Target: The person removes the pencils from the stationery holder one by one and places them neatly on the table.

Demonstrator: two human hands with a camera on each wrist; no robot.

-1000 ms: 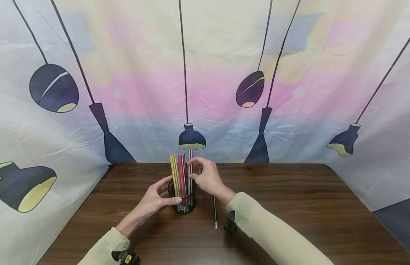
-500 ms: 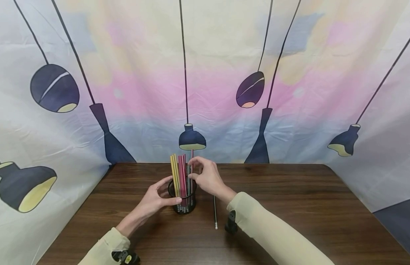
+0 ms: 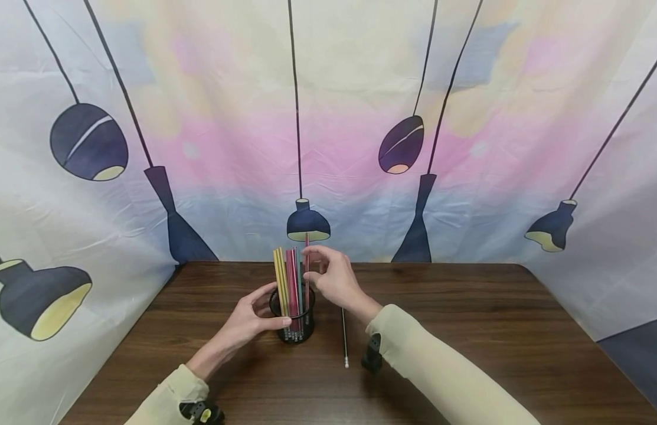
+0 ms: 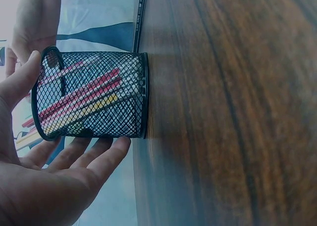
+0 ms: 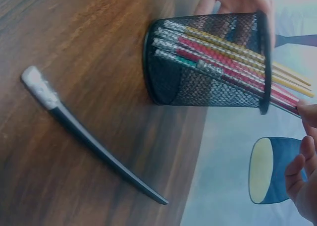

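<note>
A black mesh pencil cup point(image 3: 307, 328) stands upright on the table, holding several yellow, red and green pencils with their eraser ends down. My left hand point(image 3: 245, 320) holds the cup from the left, thumb at the near rim and fingers around its side. Between thumb and fingertips, my right hand point(image 3: 336, 284) pinches a dark red pencil point(image 3: 307, 239) near its upper part. In the right wrist view, that pencil's metal eraser band point(image 5: 210, 68) sits higher inside the cup than those of the other pencils point(image 5: 213, 40).
One black pencil point(image 3: 345, 342) with a white eraser lies on the dark wooden table point(image 3: 466, 342), right of the cup. Behind the table hangs a cloth backdrop point(image 3: 349, 147) printed with lamps.
My right hand has moved slightly upward, raising the red pencil a little inside the cup. My left hand and the cup have stayed in place.
</note>
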